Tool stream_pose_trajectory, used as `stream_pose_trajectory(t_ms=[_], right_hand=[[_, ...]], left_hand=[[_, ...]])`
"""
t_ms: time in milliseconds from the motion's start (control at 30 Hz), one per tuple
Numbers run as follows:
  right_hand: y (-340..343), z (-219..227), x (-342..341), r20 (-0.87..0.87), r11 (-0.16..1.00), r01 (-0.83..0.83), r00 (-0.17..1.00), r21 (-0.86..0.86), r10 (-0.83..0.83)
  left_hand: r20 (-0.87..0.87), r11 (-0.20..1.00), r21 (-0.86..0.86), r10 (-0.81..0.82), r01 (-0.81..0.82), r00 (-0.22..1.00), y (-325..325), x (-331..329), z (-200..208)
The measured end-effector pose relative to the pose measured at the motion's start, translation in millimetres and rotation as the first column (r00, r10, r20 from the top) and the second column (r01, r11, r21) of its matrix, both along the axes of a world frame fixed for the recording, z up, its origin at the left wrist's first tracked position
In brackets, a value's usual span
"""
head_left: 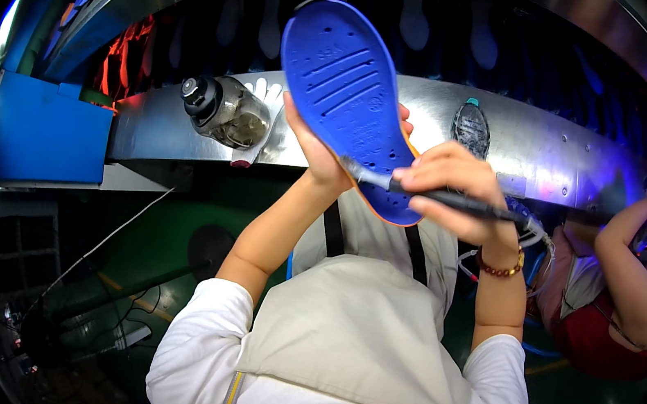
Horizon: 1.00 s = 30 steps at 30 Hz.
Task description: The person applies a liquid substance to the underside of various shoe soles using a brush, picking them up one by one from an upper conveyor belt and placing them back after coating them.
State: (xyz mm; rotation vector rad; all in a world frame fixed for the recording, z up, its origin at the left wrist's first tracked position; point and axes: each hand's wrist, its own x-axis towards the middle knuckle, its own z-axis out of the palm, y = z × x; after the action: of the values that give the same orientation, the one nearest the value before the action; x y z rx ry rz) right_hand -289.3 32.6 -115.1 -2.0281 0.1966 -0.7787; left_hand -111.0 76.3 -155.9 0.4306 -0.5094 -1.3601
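A blue shoe sole [342,72] with orange edging is tilted up in front of me, its patterned face showing grooves and small holes. My left hand [319,148] is closed around its left edge, and some fingertips show on the far side. In my right hand [458,184] a brush [372,177] with a black handle is gripped between thumb and fingers. Its bristle tip lies at the sole's lower left edge; whether it touches the surface I cannot tell. Clear tubing [538,232] shows near the handle's rear end.
On the metal ledge [436,106] stand a dark-lidded drink bottle [233,111] with a white glove [270,99] behind it, and a dark sole [472,128]. Behind are rows of soles in a dark channel. A blue box [48,130] is at left, a co-worker's arm [626,228] at right.
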Motion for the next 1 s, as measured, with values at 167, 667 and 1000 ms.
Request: stream_pose_trajectory(t_ms=[167,667,1000], right_hand=[[5.9,-0.6,-11.8,0.103,0.958,-0.161,0.985,0.238,0.14],[14.6,-24.8,-12.5,0.074,0.955,-0.086,0.995,0.284,0.067],[26.2,-41.4,-1.9,0.321,0.508,-0.173,0.921,0.844,-0.22]], left_hand=[[-0.004,0.995,-0.017,0.096,-0.096,0.995,-0.7,10.4,9.0],[-0.004,0.999,-0.04,0.024,-0.024,1.0,-3.3,23.7,14.7],[-0.043,0.995,0.098,-0.015,0.019,0.999,19.2,-4.7,14.7]])
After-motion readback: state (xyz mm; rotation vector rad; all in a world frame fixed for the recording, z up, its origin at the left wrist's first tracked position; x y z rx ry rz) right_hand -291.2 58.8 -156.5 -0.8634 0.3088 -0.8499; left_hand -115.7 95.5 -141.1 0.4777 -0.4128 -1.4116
